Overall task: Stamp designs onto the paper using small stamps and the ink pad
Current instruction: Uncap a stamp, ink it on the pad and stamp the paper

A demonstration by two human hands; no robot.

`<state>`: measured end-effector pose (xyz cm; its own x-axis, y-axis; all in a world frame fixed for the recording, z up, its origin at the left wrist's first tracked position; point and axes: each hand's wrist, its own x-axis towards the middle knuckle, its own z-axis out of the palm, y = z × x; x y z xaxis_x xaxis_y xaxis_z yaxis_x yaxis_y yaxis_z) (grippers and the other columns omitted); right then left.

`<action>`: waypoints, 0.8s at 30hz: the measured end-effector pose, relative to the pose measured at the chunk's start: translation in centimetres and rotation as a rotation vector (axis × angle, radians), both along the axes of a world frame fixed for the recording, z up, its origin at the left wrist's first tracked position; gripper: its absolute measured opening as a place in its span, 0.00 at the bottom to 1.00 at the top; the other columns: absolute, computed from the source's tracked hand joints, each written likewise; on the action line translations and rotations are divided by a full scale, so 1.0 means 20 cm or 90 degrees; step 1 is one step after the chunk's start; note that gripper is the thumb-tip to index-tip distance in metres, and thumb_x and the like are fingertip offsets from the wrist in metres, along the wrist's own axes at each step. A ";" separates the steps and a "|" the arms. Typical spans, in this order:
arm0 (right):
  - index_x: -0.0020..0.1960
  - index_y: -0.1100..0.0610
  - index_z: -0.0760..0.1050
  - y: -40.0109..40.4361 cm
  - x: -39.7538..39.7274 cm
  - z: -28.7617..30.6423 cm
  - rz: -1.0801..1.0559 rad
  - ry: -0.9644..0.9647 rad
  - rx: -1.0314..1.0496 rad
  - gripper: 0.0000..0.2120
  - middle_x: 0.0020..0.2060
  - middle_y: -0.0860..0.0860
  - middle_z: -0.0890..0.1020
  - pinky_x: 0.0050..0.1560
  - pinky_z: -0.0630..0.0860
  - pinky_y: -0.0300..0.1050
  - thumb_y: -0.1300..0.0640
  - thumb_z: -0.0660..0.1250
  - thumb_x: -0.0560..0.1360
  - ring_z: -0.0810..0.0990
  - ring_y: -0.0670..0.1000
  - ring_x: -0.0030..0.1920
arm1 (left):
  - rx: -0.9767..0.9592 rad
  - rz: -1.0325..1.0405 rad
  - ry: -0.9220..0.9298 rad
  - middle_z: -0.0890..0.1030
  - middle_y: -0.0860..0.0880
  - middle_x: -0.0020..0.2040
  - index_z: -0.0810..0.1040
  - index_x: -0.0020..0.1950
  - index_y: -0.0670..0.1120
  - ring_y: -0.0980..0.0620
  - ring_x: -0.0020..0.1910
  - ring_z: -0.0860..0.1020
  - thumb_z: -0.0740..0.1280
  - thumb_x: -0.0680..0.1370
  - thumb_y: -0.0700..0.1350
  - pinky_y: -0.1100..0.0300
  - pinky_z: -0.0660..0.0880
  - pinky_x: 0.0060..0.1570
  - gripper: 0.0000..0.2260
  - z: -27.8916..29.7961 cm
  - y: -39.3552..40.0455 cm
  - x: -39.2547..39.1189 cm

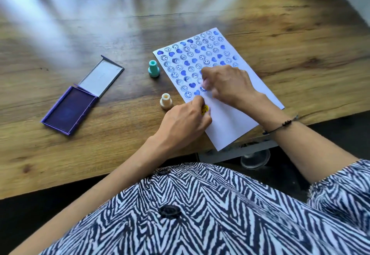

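Zebra-striped shirt (210,214) below us, our left hand (186,122) pinches the yellow smiley stamp (204,110) at the paper (230,118) edge; our right hand (226,84) curls closed, contents hidden. Ink pad (69,108) sits well left. Risks: smudging, overlapping prints, paper sliding off the counter (80,34).

An open ink pad (70,110) lies left on the table (280,24). Two stamps (153,69) (166,101) stand between it and the paper (230,118). Both hands (228,84) (184,120) rest on the paper.

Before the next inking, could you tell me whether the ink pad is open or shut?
Open: the ink pad lies with its lid swung back flat, dark inked surface exposed.
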<state>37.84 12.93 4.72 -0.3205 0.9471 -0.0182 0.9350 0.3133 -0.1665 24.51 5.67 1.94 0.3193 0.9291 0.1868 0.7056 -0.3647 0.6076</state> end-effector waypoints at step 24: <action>0.42 0.59 0.76 -0.24 0.02 0.12 -0.086 0.691 -0.243 0.06 0.28 0.50 0.78 0.24 0.72 0.39 0.57 0.71 0.71 0.73 0.47 0.23 | -0.261 0.140 -0.600 0.80 0.51 0.40 0.77 0.48 0.45 0.53 0.39 0.76 0.65 0.75 0.42 0.58 0.75 0.46 0.04 0.11 -0.01 -0.04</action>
